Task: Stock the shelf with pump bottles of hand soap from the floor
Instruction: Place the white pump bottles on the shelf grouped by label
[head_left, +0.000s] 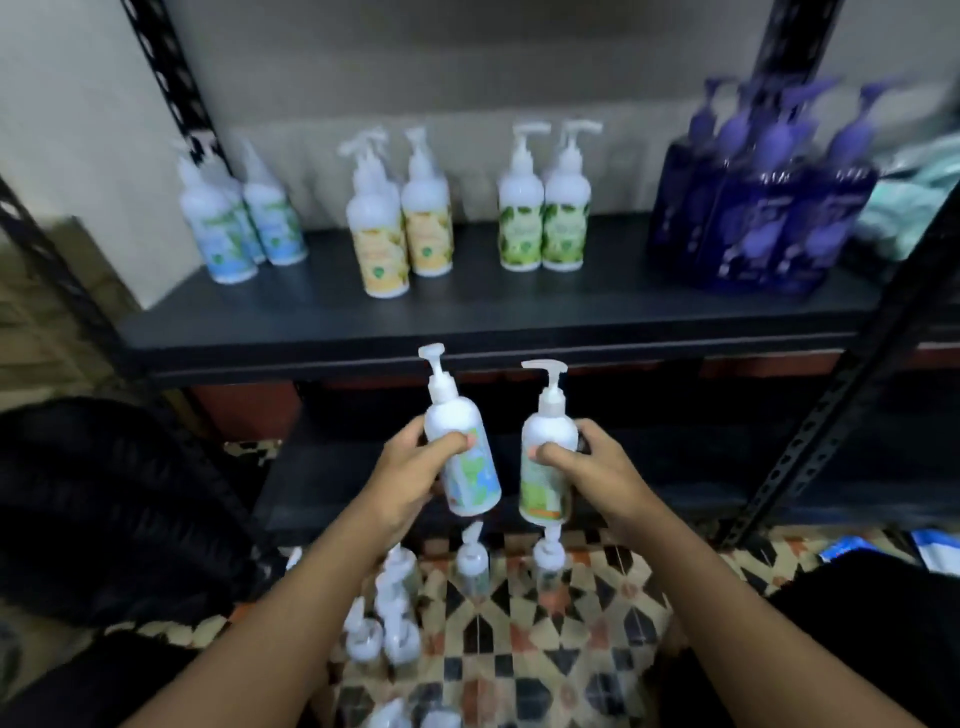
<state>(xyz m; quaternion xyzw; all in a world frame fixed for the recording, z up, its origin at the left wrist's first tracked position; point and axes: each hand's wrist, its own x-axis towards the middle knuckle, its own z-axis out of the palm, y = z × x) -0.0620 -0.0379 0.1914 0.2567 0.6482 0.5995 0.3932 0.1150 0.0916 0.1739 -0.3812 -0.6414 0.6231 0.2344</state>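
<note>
My left hand grips a white pump bottle with a blue-green label, tilted slightly left. My right hand grips a white pump bottle with a green label, held upright. Both bottles hang just below and in front of the dark shelf board. On the shelf stand blue-label bottles at the left, yellow-label bottles, green-label bottles and dark purple bottles at the right. Several more white pump bottles stand on the tiled floor below my hands.
Black perforated shelf posts rise at the left and right. A black bag lies at the left on the floor. A pale green cloth sits at the shelf's right end. A lower shelf lies behind my hands.
</note>
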